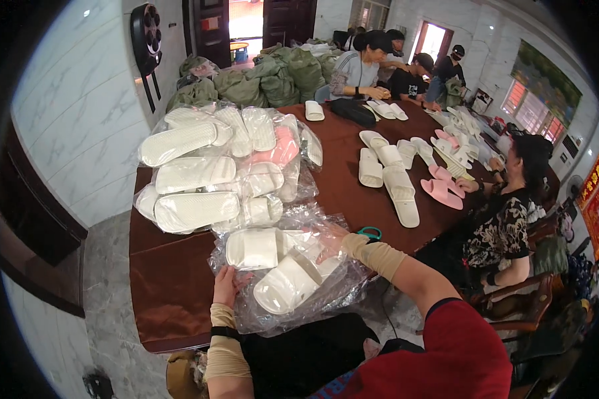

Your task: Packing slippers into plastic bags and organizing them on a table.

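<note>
A pair of white slippers (287,282) lies in a clear plastic bag (246,319) at the near table edge. My left hand (225,287) grips the bag's left edge, some fingers showing through the film. At the bag's far right side is my right hand (331,243), beside the slippers; film glare blurs its fingers, so their hold is unclear. Tan wraps cover both forearms. Left of centre lies a pile of bagged white slippers (196,174), with a pink slipper (277,147) among them.
Teal-handled scissors (369,233) lie just past my right wrist. Loose white slippers (399,193) and pink slippers (442,193) are spread on the brown table (160,292). A co-worker (506,219) sits at right; others work at the far end. Green sacks (266,80) stand behind.
</note>
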Tool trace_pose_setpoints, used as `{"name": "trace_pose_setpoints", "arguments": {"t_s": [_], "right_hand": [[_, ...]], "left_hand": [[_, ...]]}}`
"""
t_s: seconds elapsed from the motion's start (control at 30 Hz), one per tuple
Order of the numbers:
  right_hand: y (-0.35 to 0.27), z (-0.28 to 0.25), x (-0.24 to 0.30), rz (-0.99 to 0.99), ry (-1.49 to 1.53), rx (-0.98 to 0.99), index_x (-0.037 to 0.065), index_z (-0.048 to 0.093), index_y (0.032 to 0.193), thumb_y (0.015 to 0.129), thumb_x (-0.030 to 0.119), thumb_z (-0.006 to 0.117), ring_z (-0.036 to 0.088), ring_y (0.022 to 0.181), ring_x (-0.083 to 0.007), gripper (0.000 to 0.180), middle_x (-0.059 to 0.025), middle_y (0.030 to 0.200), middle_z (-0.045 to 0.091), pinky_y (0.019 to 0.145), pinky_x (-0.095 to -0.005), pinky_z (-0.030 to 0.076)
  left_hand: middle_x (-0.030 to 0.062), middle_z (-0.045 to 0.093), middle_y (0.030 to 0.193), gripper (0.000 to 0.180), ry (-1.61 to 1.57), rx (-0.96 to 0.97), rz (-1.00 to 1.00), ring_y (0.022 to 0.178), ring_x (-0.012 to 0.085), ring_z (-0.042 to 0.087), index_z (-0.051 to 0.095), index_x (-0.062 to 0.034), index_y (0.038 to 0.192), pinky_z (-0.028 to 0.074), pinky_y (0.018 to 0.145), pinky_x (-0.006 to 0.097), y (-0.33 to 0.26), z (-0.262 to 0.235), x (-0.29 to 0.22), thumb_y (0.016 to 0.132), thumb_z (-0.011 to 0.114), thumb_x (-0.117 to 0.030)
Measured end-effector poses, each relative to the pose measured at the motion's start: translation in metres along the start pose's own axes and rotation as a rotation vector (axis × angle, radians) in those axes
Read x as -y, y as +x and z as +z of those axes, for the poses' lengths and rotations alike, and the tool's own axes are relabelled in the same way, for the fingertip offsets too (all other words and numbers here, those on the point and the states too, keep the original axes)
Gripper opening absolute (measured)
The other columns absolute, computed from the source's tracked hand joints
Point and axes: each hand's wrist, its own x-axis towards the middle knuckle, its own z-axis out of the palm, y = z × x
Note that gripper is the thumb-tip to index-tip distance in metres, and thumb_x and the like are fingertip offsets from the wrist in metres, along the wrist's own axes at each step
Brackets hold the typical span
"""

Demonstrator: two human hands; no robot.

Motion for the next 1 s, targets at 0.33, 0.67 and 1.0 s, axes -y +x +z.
{"name": "trace_pose_setpoints", "arguments": {"t_s": [0.33,0.67,1.0], "right_hand": [[0.005,0.041,-0.019,-0.193,-0.074,-0.167,0.007,0.031,0.139,0.059,0.047,0.079,0.034,0.126,-0.0376,0.101,-0.0186,0.135,0.034,0.106,-0.0452,0.029],[0.017,0.002,0.005,-0.052,-0.232,0.140,0.001,0.032,0.138,0.063,0.066,0.067,0.025,0.134,-0.0333,0.105,-0.0178,0.144,0.027,0.113,-0.0406,0.017],[0.012,-0.004,-0.014,0.083,0.684,0.180,0.011,0.036,0.138,0.064,0.037,0.079,0.034,0.128,-0.0272,0.090,-0.0154,0.139,0.035,0.104,-0.0391,0.032]], "left_hand": [[0.0079,0.058,0.103,0.024,-0.019,0.028,0.006,0.087,0.0280,0.066,0.049,-0.0006,0.113,0.056,0.074,0.035,0.004,0.002,0.001,0.097,0.039,-0.016],[0.0034,0.054,0.093,0.028,-0.037,0.005,0.027,0.085,0.0272,0.066,0.049,0.0005,0.117,0.056,0.076,0.034,0.007,-0.007,0.008,0.096,0.044,-0.018],[0.0094,0.059,0.111,0.044,0.039,-0.049,0.043,0.091,0.0244,0.064,0.049,-0.0014,0.121,0.051,0.073,0.031,-0.006,0.002,-0.003,0.095,0.048,-0.037]]}}
